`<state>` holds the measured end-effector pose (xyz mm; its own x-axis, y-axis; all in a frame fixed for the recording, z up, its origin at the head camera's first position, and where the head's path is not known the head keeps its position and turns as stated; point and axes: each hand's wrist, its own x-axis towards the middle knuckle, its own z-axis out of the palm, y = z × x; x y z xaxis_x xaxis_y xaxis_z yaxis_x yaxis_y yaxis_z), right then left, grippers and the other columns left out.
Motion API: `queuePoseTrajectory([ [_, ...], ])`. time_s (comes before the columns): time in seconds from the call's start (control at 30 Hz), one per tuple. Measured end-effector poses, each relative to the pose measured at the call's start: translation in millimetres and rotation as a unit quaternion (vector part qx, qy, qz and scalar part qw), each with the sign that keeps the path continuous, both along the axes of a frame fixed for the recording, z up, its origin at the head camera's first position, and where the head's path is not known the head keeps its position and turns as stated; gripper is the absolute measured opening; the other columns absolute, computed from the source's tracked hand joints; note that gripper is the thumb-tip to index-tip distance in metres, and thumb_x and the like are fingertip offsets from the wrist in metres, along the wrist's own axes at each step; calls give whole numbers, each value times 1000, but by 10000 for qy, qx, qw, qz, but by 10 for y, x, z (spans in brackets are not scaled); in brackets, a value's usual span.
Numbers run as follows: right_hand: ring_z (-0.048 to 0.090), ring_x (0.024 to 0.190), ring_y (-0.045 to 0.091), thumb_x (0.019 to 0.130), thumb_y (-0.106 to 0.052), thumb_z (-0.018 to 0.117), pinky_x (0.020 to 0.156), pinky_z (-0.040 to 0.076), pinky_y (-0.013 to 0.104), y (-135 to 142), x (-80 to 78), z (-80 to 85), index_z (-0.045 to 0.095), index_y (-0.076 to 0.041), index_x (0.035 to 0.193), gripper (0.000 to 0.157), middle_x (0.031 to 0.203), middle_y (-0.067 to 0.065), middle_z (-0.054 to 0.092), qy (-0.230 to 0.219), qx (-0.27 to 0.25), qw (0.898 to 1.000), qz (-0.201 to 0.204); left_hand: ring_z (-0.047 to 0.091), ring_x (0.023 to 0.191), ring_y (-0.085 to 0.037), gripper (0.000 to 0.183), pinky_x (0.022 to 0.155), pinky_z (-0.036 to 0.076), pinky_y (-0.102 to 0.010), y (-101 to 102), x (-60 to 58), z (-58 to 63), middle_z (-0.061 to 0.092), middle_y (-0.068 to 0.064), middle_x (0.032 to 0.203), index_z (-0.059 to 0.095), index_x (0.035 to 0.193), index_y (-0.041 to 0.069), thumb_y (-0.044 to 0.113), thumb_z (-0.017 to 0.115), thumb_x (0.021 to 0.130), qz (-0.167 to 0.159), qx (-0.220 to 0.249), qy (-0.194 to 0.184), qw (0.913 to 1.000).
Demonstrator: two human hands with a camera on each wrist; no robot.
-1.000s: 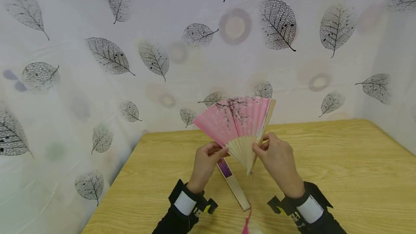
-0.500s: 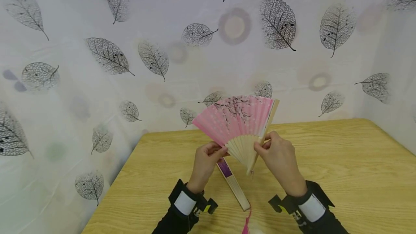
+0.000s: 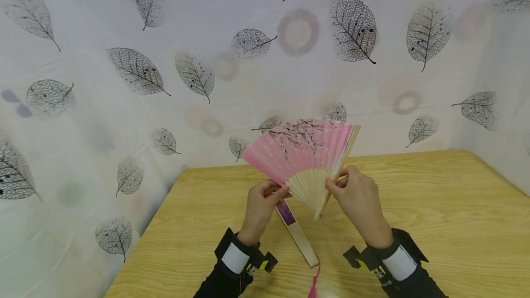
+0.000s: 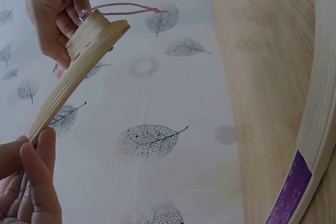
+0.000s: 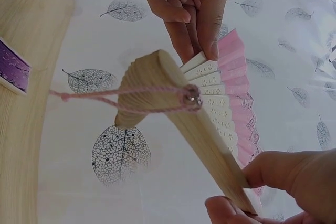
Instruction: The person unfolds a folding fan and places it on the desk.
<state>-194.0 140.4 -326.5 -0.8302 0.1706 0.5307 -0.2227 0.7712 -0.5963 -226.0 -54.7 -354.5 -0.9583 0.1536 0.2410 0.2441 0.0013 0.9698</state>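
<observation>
A pink folding fan (image 3: 298,151) with dark blossom branches is spread partly open above the table. My left hand (image 3: 264,208) pinches its left edge stick between thumb and fingers. On the other side, my right hand (image 3: 357,201) pinches the thick wooden guard stick. Seen in the right wrist view, the rivet end of the wooden guard (image 5: 168,80) carries a looped pink cord (image 5: 100,95). Beneath the hands a second folding fan (image 3: 301,238), folded up, lies on the table; it has a purple section and a pink tassel (image 3: 313,286).
The wood-grain table (image 3: 434,215) extends to both sides of the hands. Behind it hangs a pale curtain (image 3: 232,8) printed with dark leaf skeletons, which also runs along the left and right sides.
My right hand has moved slightly right and up with the guard stick. The pink fan is spread a little wider, and more of its blossom print shows. My left hand has barely moved.
</observation>
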Motion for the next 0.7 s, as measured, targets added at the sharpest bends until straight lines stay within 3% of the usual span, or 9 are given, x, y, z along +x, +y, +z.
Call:
queuePoseTrajectory([
  [0.13, 50, 49, 12, 75, -20, 64, 43, 40, 30, 3, 9, 9, 57, 0, 77, 21, 62, 10, 64, 42, -33, 10000, 16, 63, 78, -20, 31, 61, 50, -22, -5, 7, 7, 67, -18, 88, 63, 95, -3, 24, 63, 80, 33, 20, 22, 10000],
  [0.33, 52, 48, 12, 75, -20, 63, 42, 41, 30, 17, 4, 14, 59, 1, 75, 22, 61, 11, 64, 188, -32, 9998, -21, 63, 81, -20, 31, 70, 53, -36, -20, 1, 7, 68, -16, 91, 64, 95, 0, 28, 61, 81, 119, -44, 57, 9999],
  [0.7, 52, 49, 14, 75, -21, 62, 43, 40, 31, 47, 13, 28, 59, 1, 73, 22, 60, 10, 64, 276, 3, 9995, -162, 63, 82, -21, 29, 70, 53, -35, -18, -7, -4, 68, -16, 92, 64, 95, 2, 27, 62, 81, 100, 95, 197, 9997],
])
